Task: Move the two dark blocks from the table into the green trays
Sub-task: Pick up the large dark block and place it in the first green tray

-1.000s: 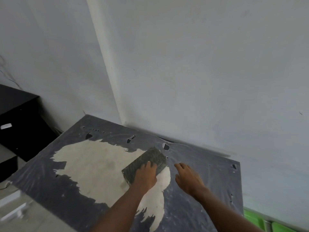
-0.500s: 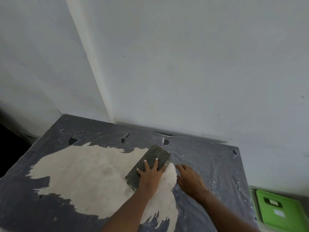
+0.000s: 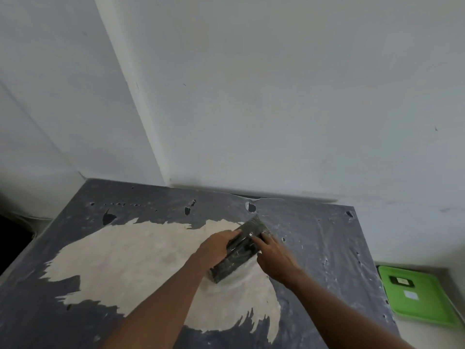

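We are gripping a long dark rectangular block with both hands over the grey plastic-covered table, on the pale worn patch at its middle. Our left hand is curling round the block's left side, and our right hand is pressing fingers against its right side, so both are closing on it. A flat green plastic tray is lying just beside the table's right edge.
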The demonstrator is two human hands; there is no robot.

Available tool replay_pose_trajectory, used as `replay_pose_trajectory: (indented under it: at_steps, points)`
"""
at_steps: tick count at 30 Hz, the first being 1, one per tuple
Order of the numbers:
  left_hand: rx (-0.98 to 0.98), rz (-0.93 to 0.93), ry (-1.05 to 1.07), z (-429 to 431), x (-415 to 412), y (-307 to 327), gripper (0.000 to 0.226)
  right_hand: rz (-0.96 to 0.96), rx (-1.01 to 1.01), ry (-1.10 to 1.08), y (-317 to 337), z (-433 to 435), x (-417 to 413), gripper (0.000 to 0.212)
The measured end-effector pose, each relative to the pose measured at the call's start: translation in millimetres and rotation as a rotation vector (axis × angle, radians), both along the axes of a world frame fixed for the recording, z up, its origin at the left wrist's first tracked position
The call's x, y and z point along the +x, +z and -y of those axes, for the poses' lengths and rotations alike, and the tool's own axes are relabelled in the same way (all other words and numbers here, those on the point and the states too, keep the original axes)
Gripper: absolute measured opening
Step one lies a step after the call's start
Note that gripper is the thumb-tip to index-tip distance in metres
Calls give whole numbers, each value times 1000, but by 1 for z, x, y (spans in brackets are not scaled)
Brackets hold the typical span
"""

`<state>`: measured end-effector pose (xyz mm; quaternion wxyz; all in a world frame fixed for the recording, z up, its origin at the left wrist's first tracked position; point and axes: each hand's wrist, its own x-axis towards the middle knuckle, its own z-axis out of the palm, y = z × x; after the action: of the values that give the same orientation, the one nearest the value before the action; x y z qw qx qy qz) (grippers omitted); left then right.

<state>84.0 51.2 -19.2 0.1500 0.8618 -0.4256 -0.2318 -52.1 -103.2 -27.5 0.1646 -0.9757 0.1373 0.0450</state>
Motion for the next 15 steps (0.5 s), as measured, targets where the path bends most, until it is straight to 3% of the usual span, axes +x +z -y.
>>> replay_pose_trajectory:
  at_steps: [4,8,15]
  points:
    - [198,183,66,1,-13,-8,50,-122,-33,0,-11,-10,8,63]
    - [322,196,-51,-5,-20,-19,83,-84,-30,-19,-11,-7,13,62]
    - [166,83,-124,-11,10,-2,69,2,-54,-8,0,13,6,72]
